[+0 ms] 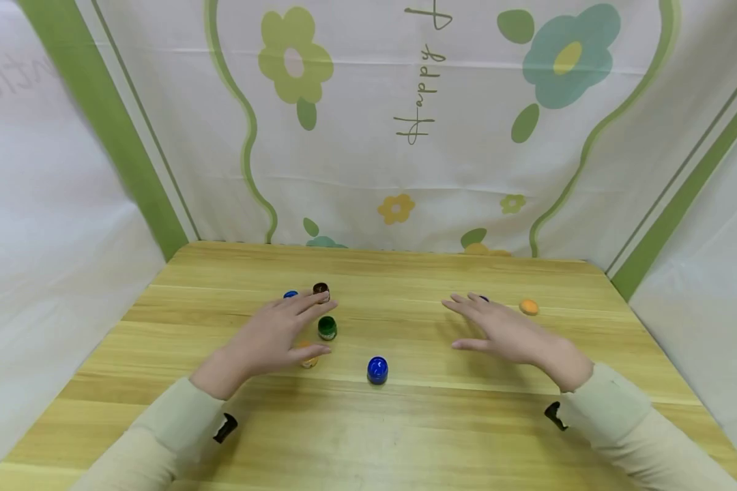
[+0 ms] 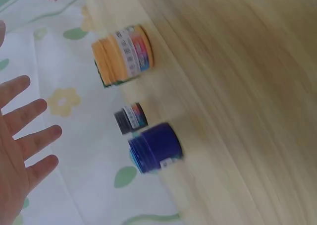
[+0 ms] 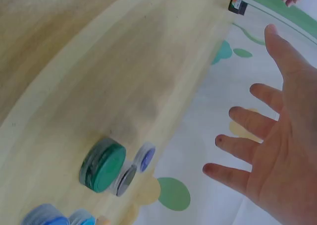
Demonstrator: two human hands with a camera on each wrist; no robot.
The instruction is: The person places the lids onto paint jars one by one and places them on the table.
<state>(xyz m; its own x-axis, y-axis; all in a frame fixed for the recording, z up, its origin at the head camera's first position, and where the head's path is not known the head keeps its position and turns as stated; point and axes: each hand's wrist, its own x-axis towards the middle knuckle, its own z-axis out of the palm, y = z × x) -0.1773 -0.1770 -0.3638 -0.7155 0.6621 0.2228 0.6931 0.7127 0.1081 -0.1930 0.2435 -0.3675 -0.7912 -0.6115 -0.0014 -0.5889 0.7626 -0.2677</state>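
My left hand point(image 1: 264, 337) hovers with its fingers spread over several small paint jars and holds nothing. Around its fingertips in the head view are a dark brown jar point(image 1: 321, 292), a green jar point(image 1: 327, 328) and a partly hidden orange jar point(image 1: 308, 363). The left wrist view shows ridged necks on the orange jar point(image 2: 124, 55) and a dark blue jar point(image 2: 157, 148). Fingers extended, my right hand point(image 1: 506, 333) hangs above the table's right side, also holding nothing. Below it in the right wrist view lie a green lid point(image 3: 106, 168), a grey lid point(image 3: 126, 179) and a blue lid point(image 3: 145, 157).
A shiny blue jar point(image 1: 377, 369) stands alone between the hands, towards the front. An orange lid point(image 1: 529, 307) lies beyond the right hand. Behind the wooden table point(image 1: 368, 443) hangs a white flowered cloth point(image 1: 356, 157), with more cloth on both sides.
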